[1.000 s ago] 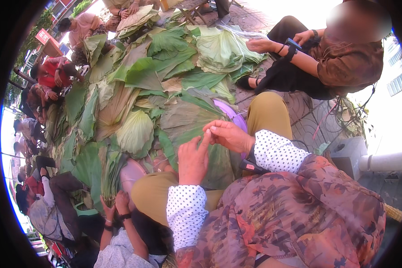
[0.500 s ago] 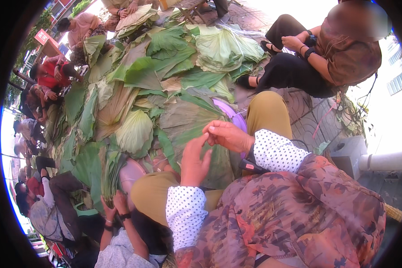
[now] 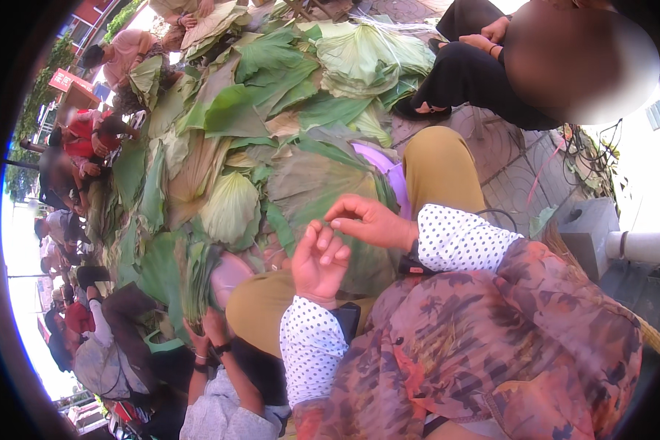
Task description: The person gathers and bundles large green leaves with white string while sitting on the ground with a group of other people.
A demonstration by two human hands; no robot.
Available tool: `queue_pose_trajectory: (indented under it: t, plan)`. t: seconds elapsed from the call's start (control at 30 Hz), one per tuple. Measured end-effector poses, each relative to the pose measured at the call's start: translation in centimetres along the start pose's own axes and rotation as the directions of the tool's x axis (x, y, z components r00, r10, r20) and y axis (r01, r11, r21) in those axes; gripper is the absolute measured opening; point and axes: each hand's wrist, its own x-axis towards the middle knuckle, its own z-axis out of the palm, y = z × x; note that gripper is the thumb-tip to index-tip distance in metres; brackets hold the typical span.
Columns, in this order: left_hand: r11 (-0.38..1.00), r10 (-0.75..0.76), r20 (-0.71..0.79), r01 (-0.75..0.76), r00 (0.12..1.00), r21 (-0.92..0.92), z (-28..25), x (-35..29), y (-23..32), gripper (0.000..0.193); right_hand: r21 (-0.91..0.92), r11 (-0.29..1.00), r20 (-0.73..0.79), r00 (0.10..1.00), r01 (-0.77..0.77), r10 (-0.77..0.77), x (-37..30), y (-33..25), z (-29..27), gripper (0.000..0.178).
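My left hand (image 3: 318, 265) is turned palm up with its fingers curled, held in front of me above the lap. My right hand (image 3: 375, 222) reaches in from the right, thumb and forefinger bent to a pinch. Their fingertips meet or nearly meet; anything thin between them is too small to make out. Below and beyond both hands lies a broad, dull green-brown leaf (image 3: 323, 183), part of a large heap of leaves. The rim of a purple basin (image 3: 385, 167) shows by my right knee, partly covered by leaves.
A pink basin (image 3: 232, 277) stands by my left knee. Next to it, a co-worker's hands (image 3: 211, 328) hold a bundle of folded green leaves (image 3: 196, 275). Pale stacked leaves (image 3: 374, 59) lie at the far side. Another person (image 3: 484, 81) sits far right; several more people line the left.
My left hand has rolled over, its fingers curling in and its palm turning up. My right hand has shifted slightly left. The person at far right has leaned forward.
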Motion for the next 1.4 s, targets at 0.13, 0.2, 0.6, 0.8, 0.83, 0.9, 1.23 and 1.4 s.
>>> queue_pose_trajectory:
  t: [0.13, 0.2, 0.6, 0.8, 0.83, 0.9, 1.23, 1.4]
  plan:
    - [0.990, 0.016, 0.028, -0.012, 0.999, -0.140, -0.6, 0.7, -1.0, 0.015, -0.222, 0.967, -0.012, 0.992, 0.121, -0.127, -0.2, -0.8, 0.0, 0.017]
    - [0.984, 0.000, 0.072, 0.013, 0.997, -0.178, -1.2, 1.1, -1.3, 0.014, -0.264, 0.952, -0.025, 0.986, 0.154, -0.167, -0.3, -0.7, -0.2, 0.016]
    - [0.984, 0.015, -0.004, -0.015, 1.000, -0.179, -2.1, 2.0, -2.1, 0.015, -0.402, 0.888, -0.042, 0.965, 0.222, -0.260, -0.2, -0.3, -0.4, 0.012]
    - [0.999, 0.013, -0.127, -0.018, 0.992, -0.034, -2.5, 2.6, -3.0, 0.014, -0.417, 0.906, -0.119, 0.983, 0.075, -0.136, -1.1, -0.5, -1.1, 0.016]
    - [0.998, 0.066, -0.148, -0.063, 0.987, 0.023, -2.6, 2.3, -2.8, 0.014, -0.437, 0.891, -0.090, 0.980, 0.121, -0.177, -0.6, -0.2, -0.6, 0.016]
    - [0.989, 0.144, -0.155, -0.135, 0.977, 0.067, -2.7, 2.1, -3.2, 0.017, -0.437, 0.893, -0.085, 0.984, 0.106, -0.158, -0.6, 0.3, -0.2, 0.018]
    - [0.928, 0.223, -0.057, -0.194, 0.973, 0.318, -1.7, 2.1, -4.5, 0.015, -0.401, 0.916, -0.105, 0.991, 0.035, -0.083, -1.1, 2.1, -0.8, 0.021]
    - [0.892, 0.239, -0.031, -0.207, 0.971, 0.403, -2.1, 1.9, -4.4, 0.013, -0.229, 0.973, -0.091, 0.996, 0.000, -0.022, -1.4, 1.6, -0.5, 0.018]
